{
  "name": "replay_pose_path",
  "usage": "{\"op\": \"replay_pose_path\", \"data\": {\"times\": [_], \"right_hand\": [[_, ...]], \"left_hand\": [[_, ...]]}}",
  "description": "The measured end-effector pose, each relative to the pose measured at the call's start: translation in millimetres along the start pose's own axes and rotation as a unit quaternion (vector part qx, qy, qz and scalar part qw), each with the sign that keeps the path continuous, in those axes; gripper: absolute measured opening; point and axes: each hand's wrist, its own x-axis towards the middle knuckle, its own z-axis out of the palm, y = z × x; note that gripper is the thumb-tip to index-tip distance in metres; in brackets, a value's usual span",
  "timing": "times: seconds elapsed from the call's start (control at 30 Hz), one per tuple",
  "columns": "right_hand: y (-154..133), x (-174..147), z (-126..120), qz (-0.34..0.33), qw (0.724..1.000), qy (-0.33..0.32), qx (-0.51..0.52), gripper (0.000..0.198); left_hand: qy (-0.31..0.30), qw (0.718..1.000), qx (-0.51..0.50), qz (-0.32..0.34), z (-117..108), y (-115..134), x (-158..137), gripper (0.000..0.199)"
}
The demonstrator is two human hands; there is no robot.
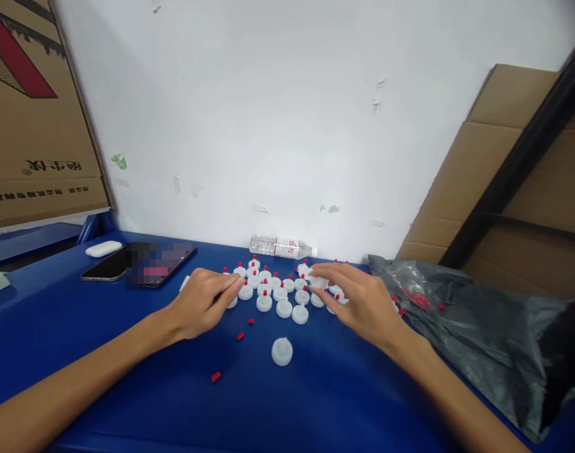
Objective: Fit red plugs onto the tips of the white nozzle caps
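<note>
Many white plastic caps (264,303), most topped with a small red tip, stand in a cluster on the blue table. My left hand (205,302) is at the cluster's left side, thumb and forefinger pinched together; whatever lies between them is hidden. On the right side, my right hand (358,296) grips a white cap (318,281) between thumb and fingers, just over other caps. Closer to me lies a single white cap (282,352) with no red tip. Three loose red tips (241,336) are scattered to its left.
Against the wall lies a clear plastic bottle (280,246). A phone (106,264), a tablet (167,264) and a white case (103,249) are at the left. To the right, a dark plastic bag (485,340) carries a clear bag of red tips (416,299). Cardboard (480,157) leans behind.
</note>
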Motion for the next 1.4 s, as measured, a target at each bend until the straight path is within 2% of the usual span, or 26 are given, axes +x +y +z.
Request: {"op": "replay_pose_path", "data": {"times": [0.1,0.17,0.33,0.53,0.63,0.73,0.8,0.87,0.97,1.03,1.2,1.27,1.4], "right_hand": [[11,1,-6,0.074,0.996,-0.055,0.009,0.017],[13,2,-9,0.092,0.990,-0.106,0.022,0.013],[14,1,-10,0.067,0.972,-0.193,0.112,0.012],[14,-3,-6,0.063,0.956,-0.256,0.128,0.019],[16,-1,-9,0.080,0.960,-0.245,0.107,0.024],[19,0,-10,0.107,0.971,-0.212,0.035,0.029],[20,0,-7,0.099,0.975,-0.200,-0.009,0.031],[20,-2,-1,0.067,0.974,-0.214,-0.021,0.032],[18,-5,7,0.020,0.968,-0.249,-0.015,0.038],[15,-5,9,0.010,0.969,-0.245,-0.019,0.039],[4,0,2,0.025,0.992,-0.121,0.006,0.029],[-6,2,-2,0.024,0.995,-0.095,0.032,0.024],[-31,1,1,-0.058,0.988,-0.086,0.114,0.018]], "left_hand": [[-0.129,0.991,0.039,0.002,0,1,1,0.031],[-0.180,0.982,0.048,-0.006,4,5,1,0.028],[-0.209,0.975,0.074,-0.019,11,6,-1,0.039],[-0.218,0.972,0.085,-0.024,9,5,-2,0.047],[-0.217,0.971,0.094,-0.027,9,8,-3,0.046],[-0.217,0.970,0.101,-0.031,9,11,-4,0.044],[-0.219,0.970,0.100,-0.029,8,13,-4,0.043],[-0.214,0.972,0.094,-0.027,6,13,-3,0.043],[-0.194,0.977,0.085,-0.025,2,11,1,0.044],[-0.180,0.980,0.083,-0.023,1,9,3,0.045],[-0.119,0.989,0.083,-0.013,3,7,3,0.042],[-0.094,0.993,0.073,-0.013,3,11,2,0.039],[-0.072,0.996,0.043,0.000,1,26,2,0.024]]}}
